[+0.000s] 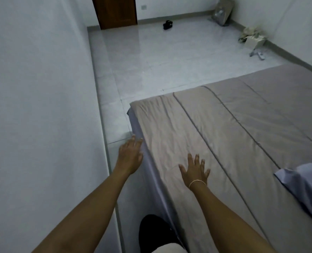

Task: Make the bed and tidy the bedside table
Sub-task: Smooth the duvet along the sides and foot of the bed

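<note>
A taupe quilted cover lies spread over the bed, with dark stitched lines running lengthwise and small wrinkles near the left edge. A lavender sheet hangs down the bed's left side. My right hand, wearing a thin bracelet, rests flat on the cover with its fingers spread. My left hand is open with straight fingers at the bed's left edge, touching the hanging sheet. A lavender pillow shows at the right edge. No bedside table is in view.
A white wall stands close on the left, leaving a narrow strip of tiled floor beside the bed. A brown door, dark shoes, a leaning bag and clutter lie at the far walls.
</note>
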